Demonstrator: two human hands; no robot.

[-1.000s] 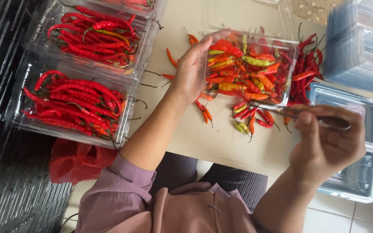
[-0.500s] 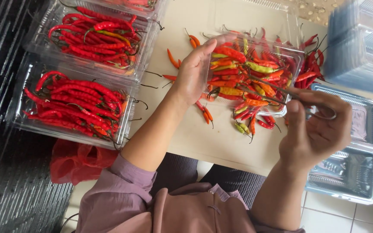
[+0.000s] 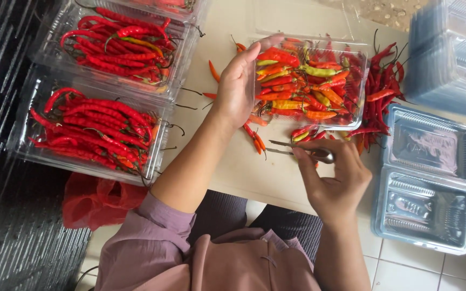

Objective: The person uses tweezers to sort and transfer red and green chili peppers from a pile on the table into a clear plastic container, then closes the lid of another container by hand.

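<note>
My left hand (image 3: 237,85) grips the left edge of a clear plastic container (image 3: 360,108) filled with mixed red, orange and green chillies (image 3: 303,91). My right hand (image 3: 333,183) holds small metal scissors (image 3: 297,148), blades pointing left, just in front of that container. Loose red chillies (image 3: 379,99) lie on the beige table (image 3: 233,167) to the container's right, and a few more lie under its front edge.
Two clear containers packed with red chillies (image 3: 95,132) (image 3: 122,46) sit at the left. An open empty clear clamshell box (image 3: 427,183) lies at the right, a stack of empty ones (image 3: 451,54) behind it. A red plastic bag (image 3: 95,199) lies on the floor.
My right hand with the scissors has moved left, from the right side of the container toward its front. The container has shifted a little with my left hand.
</note>
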